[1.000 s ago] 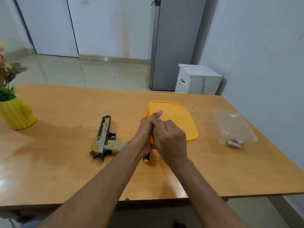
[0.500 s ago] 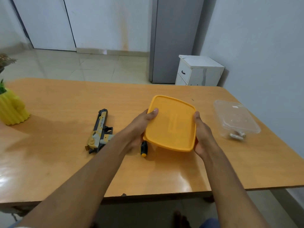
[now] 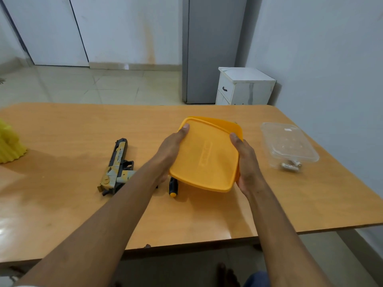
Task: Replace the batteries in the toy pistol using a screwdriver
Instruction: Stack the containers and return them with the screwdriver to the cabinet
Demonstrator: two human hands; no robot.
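Observation:
Both hands hold an orange lid (image 3: 205, 156), tilted up toward me over an orange box whose far rim (image 3: 228, 122) shows behind it. My left hand (image 3: 170, 151) grips the lid's left edge, my right hand (image 3: 245, 160) its right edge. The black and yellow toy pistol (image 3: 116, 168) lies on the table left of my left forearm. A black and yellow screwdriver handle (image 3: 173, 186) sticks out from under the lid; its shaft is hidden. Batteries (image 3: 291, 165) lie in a clear plastic container (image 3: 288, 145) at the right.
The wooden table (image 3: 62, 204) ends near me and close past the clear container on the right. A yellow ribbed pot (image 3: 9, 146) stands at the left edge. Beyond the table are a white cabinet (image 3: 244, 85) and a grey fridge (image 3: 211, 48).
My hands moved from the near edge of the orange lid to its two sides and lifted it, tilting it toward me. The view shifted slightly.

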